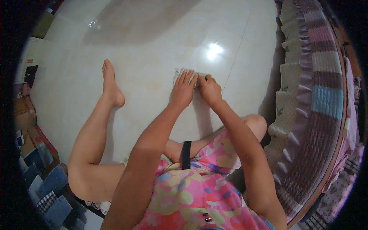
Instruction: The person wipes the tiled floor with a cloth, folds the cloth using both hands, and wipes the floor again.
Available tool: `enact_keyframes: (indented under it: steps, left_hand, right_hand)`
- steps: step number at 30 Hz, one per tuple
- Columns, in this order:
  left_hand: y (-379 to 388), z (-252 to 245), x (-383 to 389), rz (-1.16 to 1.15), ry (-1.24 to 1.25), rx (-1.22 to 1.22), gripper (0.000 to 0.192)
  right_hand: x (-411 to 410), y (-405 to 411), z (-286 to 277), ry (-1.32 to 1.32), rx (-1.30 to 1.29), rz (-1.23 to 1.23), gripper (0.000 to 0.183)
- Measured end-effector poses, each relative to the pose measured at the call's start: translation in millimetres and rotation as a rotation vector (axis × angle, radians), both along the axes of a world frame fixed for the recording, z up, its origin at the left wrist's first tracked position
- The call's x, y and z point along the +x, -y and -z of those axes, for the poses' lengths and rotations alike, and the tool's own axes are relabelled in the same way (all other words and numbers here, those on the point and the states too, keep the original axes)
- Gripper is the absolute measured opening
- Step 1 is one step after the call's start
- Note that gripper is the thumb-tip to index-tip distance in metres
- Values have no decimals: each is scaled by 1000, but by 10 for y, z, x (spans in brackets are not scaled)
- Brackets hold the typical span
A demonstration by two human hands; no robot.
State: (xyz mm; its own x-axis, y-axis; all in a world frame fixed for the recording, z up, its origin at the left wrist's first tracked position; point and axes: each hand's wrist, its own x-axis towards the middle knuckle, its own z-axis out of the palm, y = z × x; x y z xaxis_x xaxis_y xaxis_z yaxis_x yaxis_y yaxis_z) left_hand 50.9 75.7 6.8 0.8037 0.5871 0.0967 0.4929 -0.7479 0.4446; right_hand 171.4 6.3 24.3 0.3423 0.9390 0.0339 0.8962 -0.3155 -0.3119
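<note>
A small, crumpled, pale cloth (184, 70) lies on the glossy tiled floor (149, 66) in front of me. My left hand (184, 89) rests palm down over its left part, the fingers spread and pointing away from me. Right beside it, my right hand (211, 89) is bent at the knuckles, with its fingertips closed on the cloth's right part. The two hands nearly touch. Much of the cloth is hidden beneath them, so its full shape cannot be made out.
My bare left leg (92, 135) stretches out on the left; the other is folded in front. A bed with a ruffled skirt (289, 100) and a striped quilt (326, 100) borders the right side. Denim patches (53, 179) and cardboard boxes (24, 112) line the left.
</note>
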Motion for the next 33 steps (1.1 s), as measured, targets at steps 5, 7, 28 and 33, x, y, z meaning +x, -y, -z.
enact_keyframes:
  steps: [5,7,28,33]
  left_hand:
    - [-56,-4,87,-10,-40,-29,53]
    - [70,2,-30,-29,-28,-51,54]
    - [622,-44,-72,84,-2,-40,50]
    - [484,-60,347,157,-33,-134,57]
  right_hand:
    - [27,-73,45,6,-8,51,19]
    - [-40,15,16,4,-1,31,19]
    - [14,611,-167,-117,-294,-34,30]
    - [302,610,-37,-65,-257,124,30]
